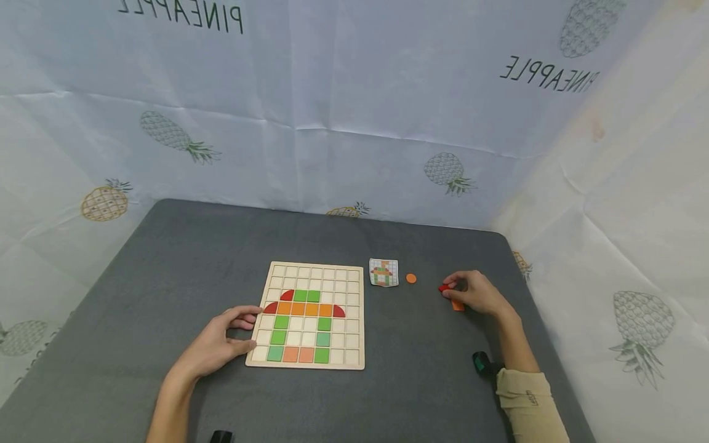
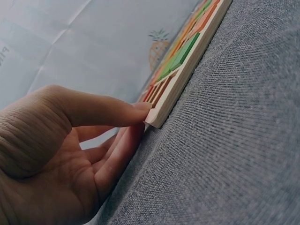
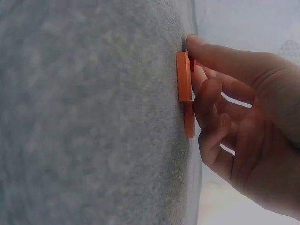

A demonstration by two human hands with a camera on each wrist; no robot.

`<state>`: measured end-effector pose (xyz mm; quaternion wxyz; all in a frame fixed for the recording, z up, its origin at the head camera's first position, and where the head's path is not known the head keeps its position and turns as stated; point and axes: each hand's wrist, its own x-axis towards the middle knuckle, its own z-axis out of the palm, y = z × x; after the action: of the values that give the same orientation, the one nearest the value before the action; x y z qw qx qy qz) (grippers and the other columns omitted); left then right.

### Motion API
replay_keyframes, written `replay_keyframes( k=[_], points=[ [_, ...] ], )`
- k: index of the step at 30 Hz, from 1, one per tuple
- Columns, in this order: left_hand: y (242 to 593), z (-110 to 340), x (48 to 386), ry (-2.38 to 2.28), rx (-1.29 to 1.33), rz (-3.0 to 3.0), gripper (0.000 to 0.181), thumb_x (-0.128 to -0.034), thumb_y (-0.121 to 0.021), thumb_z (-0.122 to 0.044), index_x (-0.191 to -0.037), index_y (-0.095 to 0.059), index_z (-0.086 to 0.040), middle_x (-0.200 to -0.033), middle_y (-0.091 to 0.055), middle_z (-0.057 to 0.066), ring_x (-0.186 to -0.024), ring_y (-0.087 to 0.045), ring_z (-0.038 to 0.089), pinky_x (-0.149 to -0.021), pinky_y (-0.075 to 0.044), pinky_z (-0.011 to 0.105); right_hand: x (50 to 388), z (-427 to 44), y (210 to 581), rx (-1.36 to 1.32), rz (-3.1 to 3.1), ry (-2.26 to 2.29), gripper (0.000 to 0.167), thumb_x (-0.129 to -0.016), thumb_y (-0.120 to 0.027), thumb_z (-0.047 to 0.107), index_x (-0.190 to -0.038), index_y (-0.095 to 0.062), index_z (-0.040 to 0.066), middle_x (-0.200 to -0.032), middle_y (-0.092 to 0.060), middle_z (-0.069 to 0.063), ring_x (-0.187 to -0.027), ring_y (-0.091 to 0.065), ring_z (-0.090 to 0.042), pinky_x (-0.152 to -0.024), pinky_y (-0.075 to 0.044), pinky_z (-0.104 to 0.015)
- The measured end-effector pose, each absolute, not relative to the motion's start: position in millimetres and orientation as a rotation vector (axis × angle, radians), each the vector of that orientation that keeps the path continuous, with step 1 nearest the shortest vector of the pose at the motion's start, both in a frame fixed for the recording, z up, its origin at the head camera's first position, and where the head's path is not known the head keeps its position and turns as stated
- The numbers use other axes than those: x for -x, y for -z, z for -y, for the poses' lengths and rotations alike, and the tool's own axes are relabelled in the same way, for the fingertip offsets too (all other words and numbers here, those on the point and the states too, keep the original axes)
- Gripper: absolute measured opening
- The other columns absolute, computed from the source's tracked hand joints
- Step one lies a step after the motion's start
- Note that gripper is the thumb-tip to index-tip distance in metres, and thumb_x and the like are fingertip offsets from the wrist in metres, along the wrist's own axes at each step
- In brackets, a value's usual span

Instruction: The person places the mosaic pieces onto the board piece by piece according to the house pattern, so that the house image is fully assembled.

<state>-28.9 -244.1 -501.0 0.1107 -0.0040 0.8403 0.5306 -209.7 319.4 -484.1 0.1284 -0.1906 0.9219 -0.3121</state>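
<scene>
A square wooden grid board (image 1: pixel 354 320) lies on the table, bearing green, orange, red and salmon tiles in a mushroom-like pattern. My left hand (image 1: pixel 213 344) holds its left edge, the thumb (image 2: pixel 124 111) on the near corner and the curled fingers beside it. Off to the right, my right hand (image 1: pixel 477 294) pinches a small red piece (image 1: pixel 444 287) between thumb and fingers, at the tabletop. Orange tiles (image 3: pixel 183 77) lie right by these fingers; in the right wrist view the red piece is mostly hidden.
Just right of the board lies a small printed pattern card (image 1: pixel 384 272), with an orange round piece (image 1: pixel 411 279) beside it. The grey table (image 1: pixel 410 381) meets a pineapple-print curtain (image 1: pixel 354 166) at the back. Dark straps or devices show near both wrists.
</scene>
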Motion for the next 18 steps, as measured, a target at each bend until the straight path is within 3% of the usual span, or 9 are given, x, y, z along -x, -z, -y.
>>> replay_keyframes(
  k=[9, 13, 18],
  points=[
    [503, 244, 30, -1.556, 0.010, -2.469, 0.065, -0.0887, -0.083, -0.001, -0.149, -0.058, 0.000, -0.133, -0.061, 0.019, -0.116, -0.058, 0.021, -0.082, -0.061, 0.025, 208, -299, 473, 0.636, -2.621, 1.066, 0.026, -0.102, -0.077, 0.023, -0.122, -0.076, 0.007, -0.100, -0.077, -0.014, -0.051, -0.043, -0.004, -0.049, -0.041, -0.026],
    [502, 243, 30, -1.549, 0.022, -2.473, 0.066, -0.0883, -0.083, -0.001, -0.149, -0.058, 0.000, -0.133, -0.060, 0.019, -0.118, -0.058, 0.025, -0.082, -0.061, 0.025, 207, -280, 466, 0.704, -2.615, 1.075, 0.025, -0.102, -0.077, 0.021, -0.123, -0.076, 0.007, -0.103, -0.078, -0.017, -0.053, -0.053, -0.013, -0.053, -0.045, -0.026],
    [501, 243, 30, -1.539, 0.033, -2.474, 0.066, -0.0880, -0.083, 0.000, -0.149, -0.057, 0.001, -0.133, -0.060, 0.019, -0.119, -0.058, 0.028, -0.082, -0.061, 0.025, 205, -245, 459, 0.798, -2.599, 1.041, 0.027, -0.101, -0.079, 0.022, -0.124, -0.077, 0.009, -0.109, -0.078, -0.013, -0.064, -0.061, -0.016, -0.059, -0.047, -0.025]
  ],
)
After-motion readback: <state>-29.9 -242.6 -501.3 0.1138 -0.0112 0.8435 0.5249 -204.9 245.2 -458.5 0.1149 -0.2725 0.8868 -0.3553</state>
